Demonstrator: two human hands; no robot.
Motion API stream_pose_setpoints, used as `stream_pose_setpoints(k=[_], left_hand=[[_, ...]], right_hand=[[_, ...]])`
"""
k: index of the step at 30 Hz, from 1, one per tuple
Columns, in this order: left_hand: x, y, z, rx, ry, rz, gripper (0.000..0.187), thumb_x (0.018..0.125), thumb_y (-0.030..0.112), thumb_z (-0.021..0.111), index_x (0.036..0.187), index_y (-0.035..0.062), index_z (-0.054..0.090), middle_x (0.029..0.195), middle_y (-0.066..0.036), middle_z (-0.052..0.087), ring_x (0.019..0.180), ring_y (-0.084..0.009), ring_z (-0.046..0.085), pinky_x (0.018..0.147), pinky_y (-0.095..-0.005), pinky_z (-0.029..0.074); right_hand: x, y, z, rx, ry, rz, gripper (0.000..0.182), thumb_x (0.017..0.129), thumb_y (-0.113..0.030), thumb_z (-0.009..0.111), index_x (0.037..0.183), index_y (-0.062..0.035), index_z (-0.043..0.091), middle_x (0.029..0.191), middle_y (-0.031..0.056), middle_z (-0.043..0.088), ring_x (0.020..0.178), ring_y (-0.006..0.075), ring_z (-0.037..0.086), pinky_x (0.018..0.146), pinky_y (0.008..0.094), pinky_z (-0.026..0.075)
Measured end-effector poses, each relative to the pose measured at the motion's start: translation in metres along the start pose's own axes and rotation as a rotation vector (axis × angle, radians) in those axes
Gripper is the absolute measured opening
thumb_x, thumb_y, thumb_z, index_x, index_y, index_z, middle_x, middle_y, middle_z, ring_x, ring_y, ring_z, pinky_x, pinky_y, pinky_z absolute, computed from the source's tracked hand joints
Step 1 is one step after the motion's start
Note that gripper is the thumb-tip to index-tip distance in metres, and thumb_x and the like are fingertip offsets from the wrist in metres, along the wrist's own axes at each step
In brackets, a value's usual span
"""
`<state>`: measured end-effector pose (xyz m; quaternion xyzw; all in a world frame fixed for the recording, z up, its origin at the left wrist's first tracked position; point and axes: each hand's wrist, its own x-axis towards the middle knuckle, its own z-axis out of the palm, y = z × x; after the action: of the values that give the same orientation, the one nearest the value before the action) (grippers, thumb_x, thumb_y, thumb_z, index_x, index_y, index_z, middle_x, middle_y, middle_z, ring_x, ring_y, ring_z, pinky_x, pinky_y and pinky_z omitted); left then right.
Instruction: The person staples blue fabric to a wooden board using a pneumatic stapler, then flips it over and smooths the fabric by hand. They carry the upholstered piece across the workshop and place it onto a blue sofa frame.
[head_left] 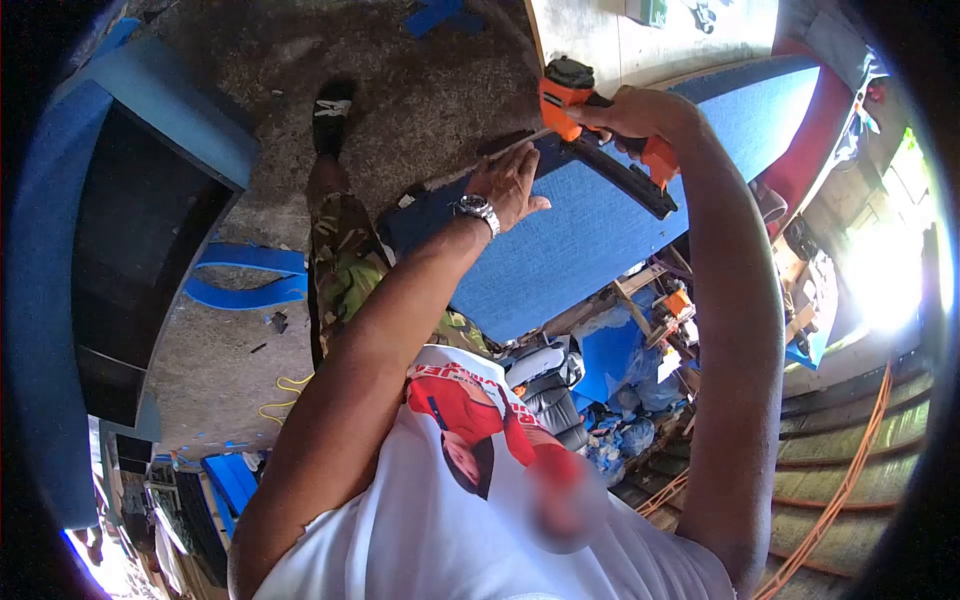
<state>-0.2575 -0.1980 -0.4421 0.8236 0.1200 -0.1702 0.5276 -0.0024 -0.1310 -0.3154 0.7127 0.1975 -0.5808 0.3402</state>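
Note:
My right hand (645, 112) is wrapped round the handle of an orange and black staple gun (568, 100), whose long black magazine slants over a blue fabric-covered panel (560, 245). The tool's head is close to the panel's far edge. My left hand (508, 185), with a metal watch (478, 207) at the wrist, rests flat on the same panel near that edge, to the left of the tool. Its fingers are stretched out and the thumb is spread, with nothing held.
A blue upholstered piece with a dark underside (130, 230) stands at left. Curved blue strips (250, 290) and a yellow cord (275, 405) lie on the floor. A light-coloured tabletop (600, 45) is beyond the panel. Bags and scraps (625, 430) are heaped at right.

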Motion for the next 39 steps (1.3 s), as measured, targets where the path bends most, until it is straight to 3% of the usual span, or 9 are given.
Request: stream_pose_setpoints(k=[12, 15, 19, 22, 25, 29, 30, 36, 39], left_hand=[[0.000, 0.002, 0.004, -0.053, -0.014, -0.127, 0.102, 0.088, 0.066, 0.065, 0.154, -0.0037, 0.031, 0.162, -0.025, 0.034, 0.150, -0.0374, 0.034, 0.122, -0.0501, 0.031], [-0.028, 0.010, -0.007, 0.049, 0.137, -0.107, 0.097, 0.091, 0.061, 0.065, 0.155, -0.0041, 0.030, 0.162, -0.026, 0.032, 0.151, -0.0383, 0.031, 0.124, -0.0509, 0.028], [-0.106, 0.023, 0.013, 0.110, 0.100, 0.346, 0.089, 0.094, 0.051, 0.065, 0.158, 0.0017, 0.028, 0.169, -0.018, 0.022, 0.157, -0.0338, 0.020, 0.128, -0.0493, 0.018], [-0.146, 0.018, 0.046, 0.100, -0.065, 0.337, 0.091, 0.092, 0.047, 0.068, 0.161, 0.0050, 0.025, 0.172, -0.013, 0.016, 0.160, -0.0285, 0.012, 0.128, -0.0471, 0.012], [-0.142, -0.013, 0.049, 0.336, 0.080, 0.249, 0.093, 0.093, 0.049, 0.066, 0.164, 0.0075, 0.021, 0.174, -0.009, 0.011, 0.160, -0.0245, 0.007, 0.129, -0.0449, 0.008], [-0.138, -0.006, 0.038, 0.261, 0.150, 0.095, 0.098, 0.092, 0.049, 0.067, 0.165, 0.0087, 0.016, 0.174, -0.006, 0.010, 0.160, -0.0229, 0.007, 0.129, -0.0437, 0.011], [-0.136, -0.006, 0.036, 0.256, 0.143, 0.085, 0.098, 0.091, 0.049, 0.068, 0.164, 0.0087, 0.018, 0.173, -0.007, 0.013, 0.159, -0.0244, 0.011, 0.128, -0.0446, 0.014], [-0.131, 0.001, 0.012, 0.097, 0.132, -0.065, 0.105, 0.081, 0.044, 0.082, 0.161, 0.0073, 0.024, 0.167, -0.016, 0.028, 0.151, -0.0336, 0.033, 0.122, -0.0481, 0.029], [-0.128, 0.000, 0.005, 0.061, 0.074, -0.085, 0.106, 0.081, 0.045, 0.082, 0.161, 0.0068, 0.023, 0.166, -0.015, 0.030, 0.150, -0.0330, 0.034, 0.122, -0.0478, 0.029]], right_hand=[[0.004, -0.017, 0.025, -0.034, -0.048, -0.025, 0.075, 0.087, -0.082, 0.057, 0.081, -0.0088, 0.070, 0.061, 0.0020, 0.060, 0.053, 0.0129, 0.058, 0.053, 0.0368, 0.048], [-0.009, -0.020, 0.026, 0.022, -0.051, -0.006, 0.075, 0.087, -0.081, 0.058, 0.082, -0.0068, 0.068, 0.060, 0.0021, 0.059, 0.052, 0.0129, 0.058, 0.051, 0.0347, 0.048], [-0.027, 0.016, 0.026, 0.155, 0.100, -0.037, 0.076, 0.088, -0.080, 0.057, 0.084, -0.0052, 0.067, 0.060, 0.0020, 0.059, 0.053, 0.0134, 0.060, 0.051, 0.0319, 0.049], [-0.038, 0.037, 0.026, 0.231, 0.219, -0.055, 0.079, 0.089, -0.081, 0.054, 0.091, -0.0033, 0.068, 0.063, 0.0027, 0.060, 0.055, 0.0119, 0.059, 0.053, 0.0323, 0.050], [-0.052, 0.042, 0.035, 0.332, 0.230, -0.091, 0.079, 0.090, -0.080, 0.054, 0.098, -0.0028, 0.068, 0.064, 0.0034, 0.060, 0.056, 0.0110, 0.059, 0.054, 0.0311, 0.050], [-0.065, 0.029, 0.046, 0.413, 0.119, -0.178, 0.078, 0.090, -0.081, 0.054, 0.101, -0.0039, 0.067, 0.065, 0.0020, 0.060, 0.057, 0.0106, 0.059, 0.054, 0.0301, 0.050], [-0.071, 0.021, 0.052, 0.406, 0.164, -0.188, 0.081, 0.088, -0.083, 0.052, 0.097, -0.0048, 0.071, 0.063, 0.0036, 0.062, 0.057, 0.0136, 0.066, 0.054, 0.0320, 0.055], [-0.054, -0.011, 0.059, 0.358, -0.060, -0.214, 0.075, 0.089, -0.081, 0.056, 0.093, -0.0072, 0.068, 0.065, 0.0010, 0.062, 0.056, 0.0106, 0.062, 0.050, 0.0291, 0.050], [-0.030, -0.018, 0.063, 0.252, -0.081, -0.228, 0.077, 0.088, -0.082, 0.054, 0.095, -0.0069, 0.070, 0.061, 0.0012, 0.060, 0.055, 0.0118, 0.064, 0.051, 0.0308, 0.051]])
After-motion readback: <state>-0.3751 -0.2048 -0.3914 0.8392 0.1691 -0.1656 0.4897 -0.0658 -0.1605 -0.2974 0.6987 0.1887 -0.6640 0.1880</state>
